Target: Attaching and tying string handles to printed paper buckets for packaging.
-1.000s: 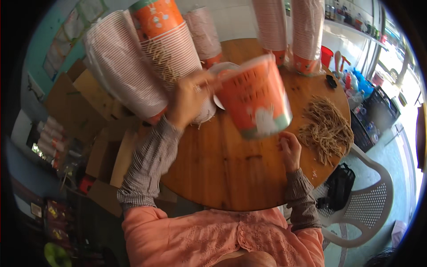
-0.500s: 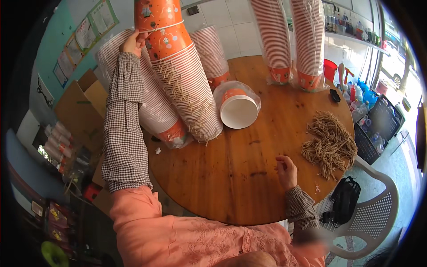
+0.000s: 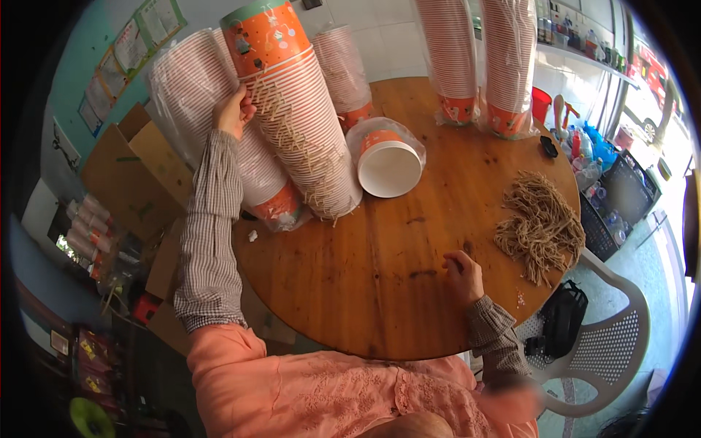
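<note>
A tall, leaning stack of upside-down orange paper buckets [image 3: 266, 40] stands on the round wooden table, with short lengths of twine [image 3: 281, 135] tucked between its rims. My left hand [image 3: 234, 113] is at the stack's left side near the upper rims, its fingers bent in against the twine ends; what they pinch is too small to make out. Resting low over the table's right part, my right hand [image 3: 465, 279] has loosely curled fingers and no visible object. A bagged bucket [image 3: 389, 168] lies beside the stack with its white opening toward me.
Plastic-wrapped bucket stacks stand behind on the left [image 3: 197, 95] and far right [image 3: 504, 66]. A heap of loose twine [image 3: 540, 223] lies at the table's right edge, near a grey plastic chair [image 3: 610, 350]. A black crate [image 3: 621, 197] with bottles stands beyond.
The top bucket has come down over the leaning stack, so one orange band shows instead of two. My left hand has moved lower, from that bucket to the rims. My right hand stays nearly in place.
</note>
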### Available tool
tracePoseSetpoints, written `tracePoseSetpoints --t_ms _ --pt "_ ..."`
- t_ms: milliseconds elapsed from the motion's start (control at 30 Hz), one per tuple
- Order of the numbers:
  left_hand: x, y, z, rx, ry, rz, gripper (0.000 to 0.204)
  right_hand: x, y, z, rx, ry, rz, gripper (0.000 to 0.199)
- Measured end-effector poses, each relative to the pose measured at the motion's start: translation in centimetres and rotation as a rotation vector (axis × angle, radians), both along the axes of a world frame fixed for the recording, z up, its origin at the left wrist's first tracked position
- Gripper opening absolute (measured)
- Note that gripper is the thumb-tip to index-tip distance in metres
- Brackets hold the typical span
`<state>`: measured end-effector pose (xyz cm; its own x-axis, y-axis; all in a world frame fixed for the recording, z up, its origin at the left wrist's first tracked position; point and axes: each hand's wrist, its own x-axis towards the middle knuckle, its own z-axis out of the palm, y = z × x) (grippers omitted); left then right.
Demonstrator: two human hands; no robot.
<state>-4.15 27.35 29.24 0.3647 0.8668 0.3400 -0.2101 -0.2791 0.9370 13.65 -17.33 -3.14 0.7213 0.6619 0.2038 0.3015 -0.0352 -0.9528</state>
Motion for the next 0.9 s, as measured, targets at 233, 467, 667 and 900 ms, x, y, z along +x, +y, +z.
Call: tracePoseSetpoints --t_ms 233,467,667,900 --pt "3.6 -10.4 -19.2 -0.015 0.082 -0.190 0.031 -1.2 -0.2 3.7 -0.074 0.096 0.117 0.025" --pt "8.8 -16.6 -34.8 -0.548 -0.090 -0.351 0.020 -9.2 2.7 18.0 0.885 0.143 1.058 0.039" --pt "11.6 -19.2 -35.0 -0.438 0.069 -0.441 0.017 -10.8 5.5 18.6 1.030 0.320 1.294 0.045" --pt "11.9 -17.5 -34.4 -0.607 -0.015 -0.527 0.021 -9.3 7.3 17.9 0.974 0.497 1.343 0.042"
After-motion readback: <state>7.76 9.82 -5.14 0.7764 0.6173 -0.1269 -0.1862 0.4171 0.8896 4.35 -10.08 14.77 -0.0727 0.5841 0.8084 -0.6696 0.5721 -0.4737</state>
